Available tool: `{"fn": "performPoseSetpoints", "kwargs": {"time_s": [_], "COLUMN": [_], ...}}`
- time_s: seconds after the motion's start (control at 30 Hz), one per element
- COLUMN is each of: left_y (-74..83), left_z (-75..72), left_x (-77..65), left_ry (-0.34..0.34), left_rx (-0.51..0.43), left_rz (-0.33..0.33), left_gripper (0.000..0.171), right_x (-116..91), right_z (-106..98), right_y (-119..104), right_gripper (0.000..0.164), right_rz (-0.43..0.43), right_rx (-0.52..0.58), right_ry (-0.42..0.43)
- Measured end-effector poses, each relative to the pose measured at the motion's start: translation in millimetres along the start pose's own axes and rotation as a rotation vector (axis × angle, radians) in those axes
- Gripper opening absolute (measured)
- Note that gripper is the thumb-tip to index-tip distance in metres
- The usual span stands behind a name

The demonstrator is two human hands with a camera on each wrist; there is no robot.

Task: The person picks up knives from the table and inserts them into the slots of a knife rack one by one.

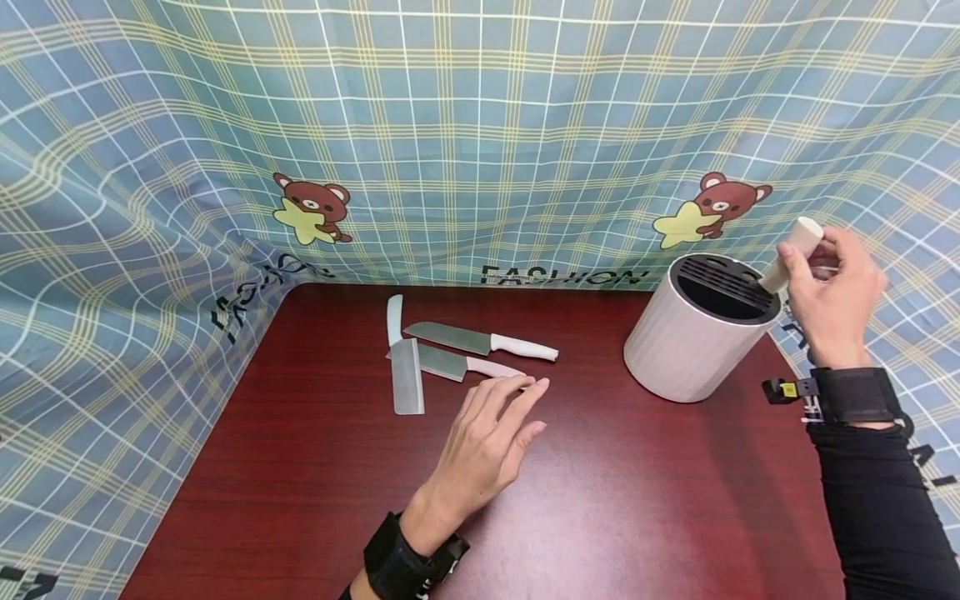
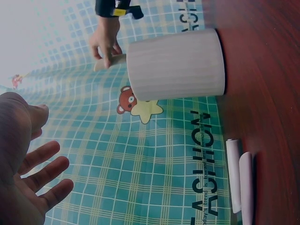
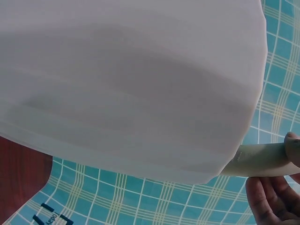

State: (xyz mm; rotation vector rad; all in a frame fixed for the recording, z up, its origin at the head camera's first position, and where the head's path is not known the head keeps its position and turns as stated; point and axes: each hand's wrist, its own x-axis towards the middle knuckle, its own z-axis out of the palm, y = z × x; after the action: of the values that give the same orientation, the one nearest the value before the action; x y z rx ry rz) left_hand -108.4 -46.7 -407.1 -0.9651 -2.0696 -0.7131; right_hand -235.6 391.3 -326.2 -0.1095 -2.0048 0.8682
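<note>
At the right, my right hand (image 1: 843,292) pinches a thick cream handle (image 1: 801,242) between thumb and fingers. The handle rises at a tilt from the right side of the slotted top of a white round knife block (image 1: 693,350); whatever is below it is hidden inside. In the right wrist view, fingers (image 3: 262,201) and thumb grip the handle (image 3: 260,159) just past the block's rim. My left hand (image 1: 480,442) hovers low over the table with relaxed fingers, holding nothing. Its fingertips overlap the handle end of a pink-handled knife (image 1: 444,364) in the head view.
A white-handled knife (image 1: 457,336) lies behind the pink-handled one. A cleaver with a pale blue handle (image 1: 394,317) lies across the pink-handled knife's blade tip. The dark red table (image 1: 300,483) backs onto a plaid curtain (image 1: 480,125), which also hangs at both sides.
</note>
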Motion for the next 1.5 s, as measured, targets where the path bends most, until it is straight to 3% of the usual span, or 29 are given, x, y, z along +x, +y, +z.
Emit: {"fn": "performPoseSetpoints", "kwargs": {"time_s": [0.6,0.8,1.17,1.27,1.5], "left_y": [-1.5,-2.0,-1.4,-1.1,-1.2], "left_z": [-0.5,-0.5,-1.5,-2.0,-3.3], "left_x": [-1.2,-1.6,-2.3,-2.4,-2.9], "left_ry": [-0.011,-0.008,-0.002,-0.001,0.009], "left_rx": [-0.004,-0.014,-0.024,-0.023,-0.026], "left_rz": [0.0,0.002,0.001,0.003,0.003], "left_gripper": [0.047,0.046,0.041,0.041,0.04], "right_x": [-1.4,-3.6,-2.0,-2.0,-3.2], "right_z": [-4.9,-6.2,-11.6,-13.9,-16.2], "right_y": [3.3,4.1,-19.9,-27.1,-52.9], "right_gripper": [0.02,0.03,0.044,0.042,0.038], "right_rz": [0.029,0.041,0.122,0.089,-0.09], "right_rx": [-0.013,-0.04,-0.071,-0.057,-0.001], "right_ry": [-0.041,-0.046,0.037,0.093,0.187]}}
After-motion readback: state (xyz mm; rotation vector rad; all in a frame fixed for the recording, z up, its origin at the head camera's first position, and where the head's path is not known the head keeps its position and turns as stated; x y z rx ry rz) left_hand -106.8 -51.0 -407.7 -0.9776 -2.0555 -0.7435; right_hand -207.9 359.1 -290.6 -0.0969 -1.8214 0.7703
